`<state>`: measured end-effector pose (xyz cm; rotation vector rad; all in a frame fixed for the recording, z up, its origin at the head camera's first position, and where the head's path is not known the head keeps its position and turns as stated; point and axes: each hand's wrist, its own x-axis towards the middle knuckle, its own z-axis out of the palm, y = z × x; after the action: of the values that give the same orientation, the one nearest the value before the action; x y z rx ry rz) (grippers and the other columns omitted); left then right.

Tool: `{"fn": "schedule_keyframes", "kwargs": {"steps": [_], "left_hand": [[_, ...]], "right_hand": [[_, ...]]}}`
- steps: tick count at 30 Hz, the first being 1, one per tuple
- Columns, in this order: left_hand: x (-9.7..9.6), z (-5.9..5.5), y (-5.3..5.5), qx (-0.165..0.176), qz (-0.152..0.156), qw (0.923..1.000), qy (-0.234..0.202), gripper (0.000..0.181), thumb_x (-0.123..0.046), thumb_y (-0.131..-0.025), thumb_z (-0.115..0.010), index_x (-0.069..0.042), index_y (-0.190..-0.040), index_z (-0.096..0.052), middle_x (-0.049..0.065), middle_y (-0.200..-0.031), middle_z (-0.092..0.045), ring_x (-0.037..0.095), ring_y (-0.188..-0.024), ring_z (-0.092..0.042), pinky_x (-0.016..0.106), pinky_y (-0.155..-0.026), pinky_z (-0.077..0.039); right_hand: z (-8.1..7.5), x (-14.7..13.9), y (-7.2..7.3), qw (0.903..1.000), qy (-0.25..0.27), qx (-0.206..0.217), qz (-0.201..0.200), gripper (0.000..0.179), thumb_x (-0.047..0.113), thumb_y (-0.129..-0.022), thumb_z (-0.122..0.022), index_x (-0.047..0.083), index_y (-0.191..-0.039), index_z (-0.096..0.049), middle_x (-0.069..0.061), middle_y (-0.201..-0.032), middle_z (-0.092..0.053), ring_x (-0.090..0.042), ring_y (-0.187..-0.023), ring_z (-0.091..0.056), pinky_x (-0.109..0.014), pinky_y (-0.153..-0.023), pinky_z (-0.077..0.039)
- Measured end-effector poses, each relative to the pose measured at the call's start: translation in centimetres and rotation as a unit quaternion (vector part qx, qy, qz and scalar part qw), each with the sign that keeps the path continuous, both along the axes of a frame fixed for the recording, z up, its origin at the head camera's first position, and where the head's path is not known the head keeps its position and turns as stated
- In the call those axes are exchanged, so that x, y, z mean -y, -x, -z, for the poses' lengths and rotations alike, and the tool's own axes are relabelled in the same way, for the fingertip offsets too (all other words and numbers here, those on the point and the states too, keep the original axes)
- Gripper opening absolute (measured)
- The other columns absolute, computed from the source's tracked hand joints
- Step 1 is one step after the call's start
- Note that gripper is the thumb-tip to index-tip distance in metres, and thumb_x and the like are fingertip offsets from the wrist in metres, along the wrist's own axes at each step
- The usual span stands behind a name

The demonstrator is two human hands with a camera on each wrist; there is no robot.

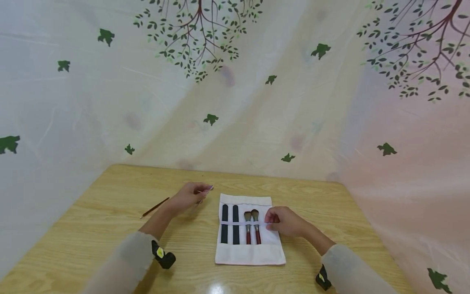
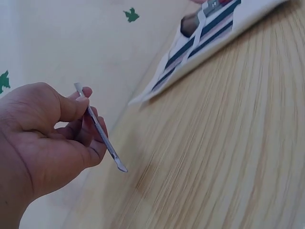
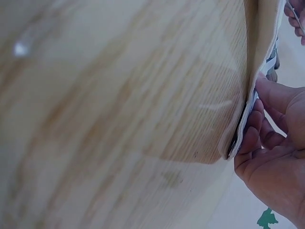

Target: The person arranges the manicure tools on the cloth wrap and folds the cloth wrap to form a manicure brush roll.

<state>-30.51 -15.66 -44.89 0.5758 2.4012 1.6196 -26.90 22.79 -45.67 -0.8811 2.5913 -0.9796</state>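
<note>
My left hand [image 1: 189,198] is raised above the table to the left of a white cloth tool roll [image 1: 249,255]. Between thumb and fingers it pinches a slim metal cuticle pusher [image 2: 101,129], whose spoon-shaped end points down in the left wrist view. My right hand [image 1: 285,221] is at the roll's right edge, thumb and fingertips gripping the cloth near the end of the elastic band [image 1: 240,223]. Under that band lie two black nail files [image 1: 225,228] and two makeup brushes [image 1: 256,228] with red handles, their lower ends tucked in the bottom pocket.
A thin brown pencil-like stick [image 1: 154,208] lies on the wooden table [image 1: 191,257], left of my left forearm. Behind the table hangs a pale curtain [image 1: 238,134] printed with leaves and branches.
</note>
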Motion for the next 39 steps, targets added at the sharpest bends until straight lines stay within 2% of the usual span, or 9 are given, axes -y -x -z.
{"fn": "schedule_keyframes", "kwargs": {"steps": [4, 7, 10, 14, 19, 25, 29, 35, 39], "left_hand": [[-2.1, 0.1, 0.0, 0.018, 0.007, 0.999, -0.039, 0.033, -0.009, -0.108, -0.051, 0.004, -0.137, -0.06, 0.025, -0.125, -0.062, 0.021, -0.084, -0.053, 0.028, -0.069, -0.046], [-3.6, 0.1, 0.0, 0.035, 0.006, 0.9975, -0.061, 0.033, -0.008, -0.108, -0.051, 0.004, -0.137, -0.06, 0.025, -0.135, -0.06, 0.022, -0.09, -0.053, 0.031, -0.073, -0.048], [-5.0, -0.1, 0.0, 0.067, 0.007, 0.9929, -0.098, 0.033, -0.007, -0.109, -0.049, 0.003, -0.139, -0.057, 0.026, -0.141, -0.054, 0.023, -0.099, -0.053, 0.034, -0.082, -0.05], [-6.9, -0.4, 0.1, 0.119, 0.01, 0.9777, -0.172, 0.03, -0.006, -0.109, -0.046, 0.002, -0.137, -0.055, 0.02, -0.136, -0.051, 0.023, -0.103, -0.05, 0.036, -0.088, -0.048], [-9.5, -0.8, 0.2, 0.15, 0.005, 0.9615, -0.23, 0.025, -0.002, -0.109, -0.045, 0.0, -0.132, -0.054, 0.007, -0.121, -0.054, 0.021, -0.104, -0.049, 0.036, -0.086, -0.046], [-12.3, -0.9, 0.0, 0.169, -0.034, 0.9466, -0.273, 0.029, -0.001, -0.108, -0.048, 0.001, -0.136, -0.053, 0.011, -0.121, -0.055, 0.017, -0.096, -0.052, 0.034, -0.082, -0.049], [-13.8, -0.8, 0.0, 0.17, -0.053, 0.94, -0.291, 0.032, -0.002, -0.106, -0.051, 0.001, -0.139, -0.053, 0.017, -0.123, -0.053, 0.016, -0.092, -0.054, 0.032, -0.079, -0.052], [-15.8, -0.2, 0.2, 0.156, -0.066, 0.9373, -0.305, 0.033, 0.0, -0.104, -0.055, 0.002, -0.137, -0.055, 0.012, -0.114, -0.054, 0.015, -0.091, -0.056, 0.032, -0.08, -0.055], [-16.9, 0.6, 0.3, 0.146, -0.074, 0.9372, -0.308, 0.032, 0.001, -0.103, -0.057, 0.001, -0.135, -0.056, 0.01, -0.112, -0.054, 0.015, -0.091, -0.057, 0.032, -0.079, -0.057]], "right_hand": [[0.0, 0.1, 0.1, 1.0, 0.001, 0.001, -0.001, 0.006, 0.005, -0.094, -0.073, 0.003, -0.095, -0.067, 0.002, -0.079, -0.059, -0.009, -0.072, -0.053, -0.025, -0.065, -0.046], [0.0, 0.1, 0.1, 1.0, 0.006, 0.003, -0.001, 0.006, 0.004, -0.094, -0.073, 0.002, -0.095, -0.067, 0.003, -0.079, -0.059, -0.009, -0.072, -0.053, -0.024, -0.064, -0.046], [0.1, 0.1, 0.1, 1.0, 0.008, 0.004, -0.001, 0.006, 0.005, -0.094, -0.073, 0.004, -0.094, -0.067, 0.003, -0.078, -0.059, -0.009, -0.071, -0.053, -0.024, -0.063, -0.046], [0.3, 0.0, 0.2, 1.0, 0.007, 0.003, 0.0, 0.006, 0.007, -0.095, -0.073, 0.008, -0.092, -0.067, 0.004, -0.077, -0.058, -0.008, -0.07, -0.053, -0.024, -0.063, -0.046], [0.5, -0.1, 0.3, 1.0, 0.007, 0.001, 0.0, 0.007, 0.007, -0.095, -0.073, 0.009, -0.092, -0.067, 0.004, -0.077, -0.059, -0.008, -0.07, -0.052, -0.024, -0.063, -0.046], [0.5, -0.1, 0.3, 0.9999, 0.011, 0.001, -0.004, 0.008, 0.005, -0.095, -0.071, 0.009, -0.092, -0.066, 0.002, -0.078, -0.059, -0.009, -0.071, -0.052, -0.025, -0.063, -0.045], [0.5, -0.2, 0.4, 0.9999, 0.009, 0.001, -0.011, 0.008, 0.004, -0.096, -0.07, 0.008, -0.092, -0.065, 0.003, -0.078, -0.058, -0.008, -0.071, -0.052, -0.024, -0.063, -0.044], [0.5, -0.5, 0.7, 0.9996, 0.008, 0.003, -0.027, 0.007, 0.004, -0.097, -0.068, 0.008, -0.092, -0.065, 0.005, -0.077, -0.057, -0.006, -0.071, -0.051, -0.023, -0.063, -0.044], [0.4, -0.7, 0.7, 0.9993, 0.018, 0.024, -0.023, 0.005, 0.005, -0.097, -0.069, 0.004, -0.094, -0.066, 0.003, -0.079, -0.058, -0.008, -0.072, -0.052, -0.023, -0.065, -0.043]]}}
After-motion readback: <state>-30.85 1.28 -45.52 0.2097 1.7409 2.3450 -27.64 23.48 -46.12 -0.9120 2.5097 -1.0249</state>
